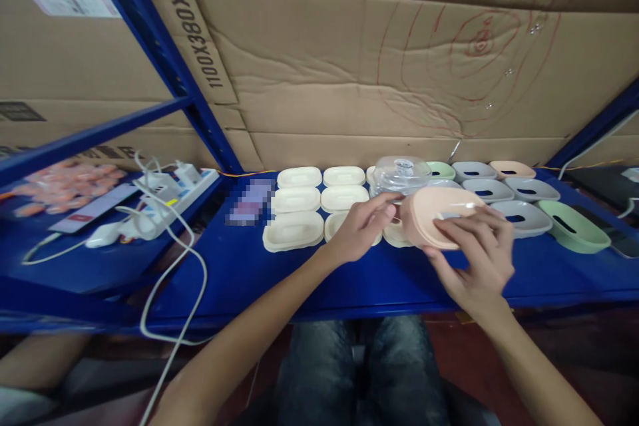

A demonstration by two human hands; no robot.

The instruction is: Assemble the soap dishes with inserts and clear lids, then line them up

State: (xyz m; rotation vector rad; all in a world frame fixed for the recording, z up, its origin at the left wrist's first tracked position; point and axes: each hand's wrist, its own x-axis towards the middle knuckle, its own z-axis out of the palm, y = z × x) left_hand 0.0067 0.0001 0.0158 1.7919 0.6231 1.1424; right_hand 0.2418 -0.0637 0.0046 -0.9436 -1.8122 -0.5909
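A peach oval plastic cover (424, 216) with a slot in its top is tilted up above the table, gripped by my right hand (476, 253), fingers over the top and thumb below. Close against its left side is my left hand (367, 226), thumb and forefinger pinched together; what they hold is too small or hidden to name. Below and behind the hands, cream oval trays (293, 231) lie in rows, some partly covered by my left hand. A clear plastic oval lid (402, 176) with a round label sits just behind the peach cover.
Slotted oval covers in grey (529, 218), green (574, 226) and peach (513, 170) stand at the right. To the left are a blurred-out flat item (251, 201), a power strip (192, 186) with white cables, a phone (94, 208) and a bag of orange pieces (74, 186). Cardboard (319, 66) walls the back.
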